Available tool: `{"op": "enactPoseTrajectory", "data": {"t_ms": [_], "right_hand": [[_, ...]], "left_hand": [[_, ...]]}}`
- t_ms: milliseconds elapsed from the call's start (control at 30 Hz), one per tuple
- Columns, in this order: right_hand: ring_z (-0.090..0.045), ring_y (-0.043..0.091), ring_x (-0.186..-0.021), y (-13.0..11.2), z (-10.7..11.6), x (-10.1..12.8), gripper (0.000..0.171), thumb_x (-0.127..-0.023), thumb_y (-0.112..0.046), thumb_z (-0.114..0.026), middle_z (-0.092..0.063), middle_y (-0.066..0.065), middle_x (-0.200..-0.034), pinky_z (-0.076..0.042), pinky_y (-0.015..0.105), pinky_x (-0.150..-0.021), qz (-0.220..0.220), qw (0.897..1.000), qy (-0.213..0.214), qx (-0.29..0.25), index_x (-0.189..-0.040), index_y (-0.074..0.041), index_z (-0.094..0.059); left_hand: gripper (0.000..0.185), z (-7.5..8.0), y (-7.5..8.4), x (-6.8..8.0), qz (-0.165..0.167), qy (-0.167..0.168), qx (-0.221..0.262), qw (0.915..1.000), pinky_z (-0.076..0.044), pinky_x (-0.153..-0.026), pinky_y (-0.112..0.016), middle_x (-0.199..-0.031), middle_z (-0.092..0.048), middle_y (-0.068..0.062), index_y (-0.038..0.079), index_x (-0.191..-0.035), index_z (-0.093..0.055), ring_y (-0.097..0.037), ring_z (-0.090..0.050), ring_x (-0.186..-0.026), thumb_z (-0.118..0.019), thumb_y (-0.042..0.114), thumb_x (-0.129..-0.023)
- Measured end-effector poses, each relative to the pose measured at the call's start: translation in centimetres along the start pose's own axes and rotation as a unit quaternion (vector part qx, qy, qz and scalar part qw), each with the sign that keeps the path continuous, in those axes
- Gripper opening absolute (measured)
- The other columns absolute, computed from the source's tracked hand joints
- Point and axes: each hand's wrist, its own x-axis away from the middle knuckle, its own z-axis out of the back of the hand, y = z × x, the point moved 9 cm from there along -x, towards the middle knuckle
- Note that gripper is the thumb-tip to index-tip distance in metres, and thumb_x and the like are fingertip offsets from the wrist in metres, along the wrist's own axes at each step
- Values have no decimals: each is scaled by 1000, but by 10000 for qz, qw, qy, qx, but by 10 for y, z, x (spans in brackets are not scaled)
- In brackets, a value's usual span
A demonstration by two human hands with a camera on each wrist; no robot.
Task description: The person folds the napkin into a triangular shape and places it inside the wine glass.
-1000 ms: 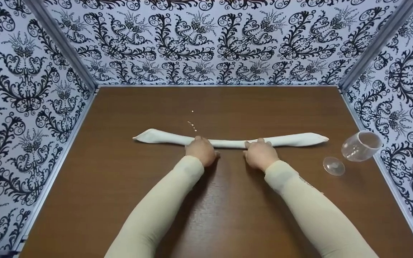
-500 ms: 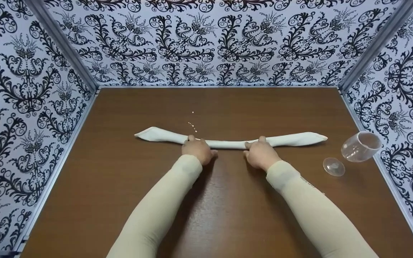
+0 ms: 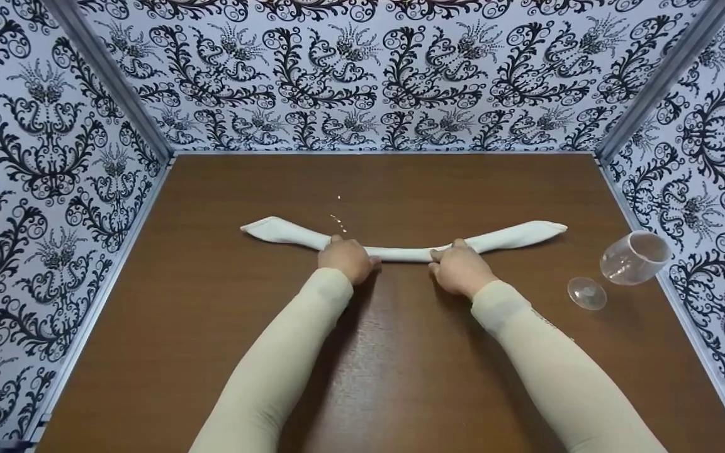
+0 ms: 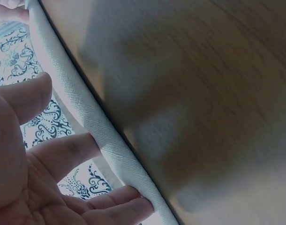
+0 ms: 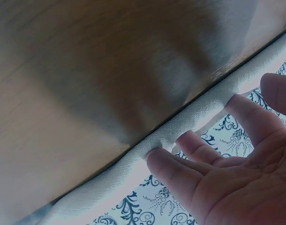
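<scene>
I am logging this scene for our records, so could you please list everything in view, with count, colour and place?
rolled cloth: one, white, lying crosswise on the middle of the table, both ends bent away from the person
glass: one, clear, on its side near the table's right edge
round clear piece: one, transparent, on the table just beside the glass; what it is I cannot tell
small specks: a few, pale, on the table just behind the cloth
table: one, brown wood
patterned walls: three, white with black scrollwork, around the table
sleeves: two, cream, on both forearms
left hand: one, fingertips on the cloth left of centre
right hand: one, fingertips on the cloth right of centre
</scene>
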Motion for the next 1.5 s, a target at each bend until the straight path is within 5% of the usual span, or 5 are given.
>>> {"op": "enactPoseTrajectory", "data": {"t_ms": [867,1500], "right_hand": [[-44,45,-150,-2,1,1,46,-109,-27,-54,-60,23,-149,-31,57,-126,-2,9999,-105,54,-150,-7,-59],[-55,45,-140,-7,3,-2,40,-110,-24,-50,-70,22,-136,-41,53,-121,617,9976,271,170,-138,-2,-68]], "left_hand": [[69,-5,0,-7,-110,108,-118,9998,-45,-115,-60,-141,-66,-18,0,-134,-69,-34,-57,-137,-58,60,-102],[65,-12,-1,-17,-345,84,-152,9993,-44,-118,-57,-136,-68,-17,-2,-127,-74,-30,-59,-134,-54,57,-106]]}}
